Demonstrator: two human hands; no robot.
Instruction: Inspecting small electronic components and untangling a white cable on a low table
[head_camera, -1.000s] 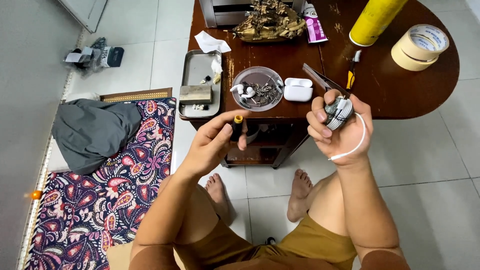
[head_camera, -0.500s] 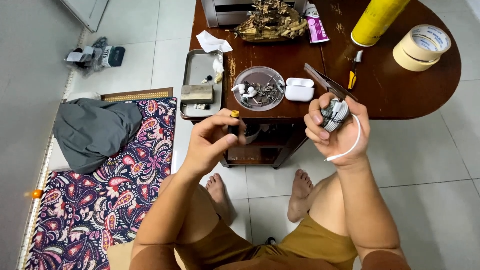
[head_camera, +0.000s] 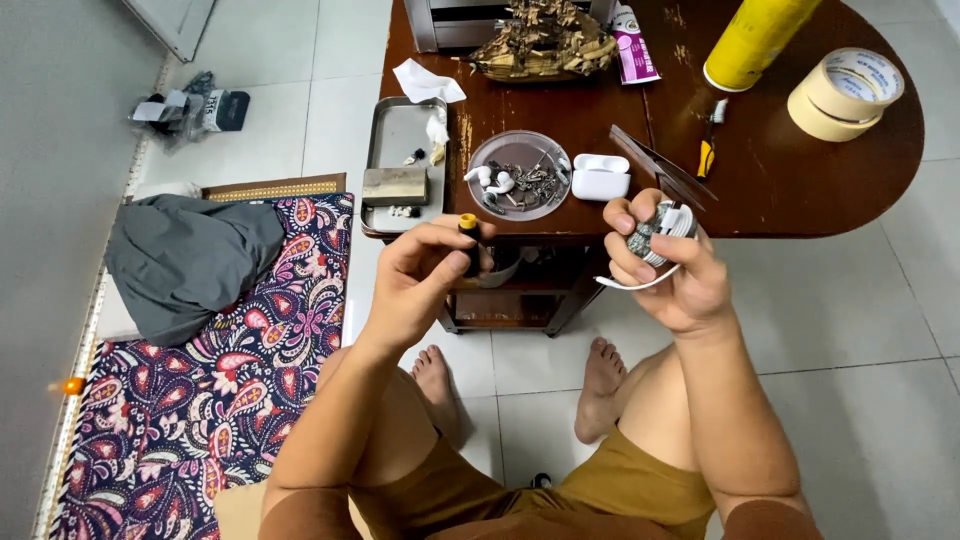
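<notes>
Hands are both raised in front of the dark wooden table (head_camera: 780, 190), at its near edge. The left hand (head_camera: 420, 285) pinches a small dark tube with yellow cap (head_camera: 468, 240) between thumb and fingers, closed tight on it; compared with one second ago this hand has come up and turned, so the cap now points up just below the round glass dish (head_camera: 520, 172). The right hand (head_camera: 665, 265) is closed around a coiled white cable bundle (head_camera: 660, 228), one white loop hanging under the fingers; it stayed almost in the same place, just beside the white earbud case (head_camera: 600, 178) on the table. The metal tray (head_camera: 405, 165) lies on the table's left end.
</notes>
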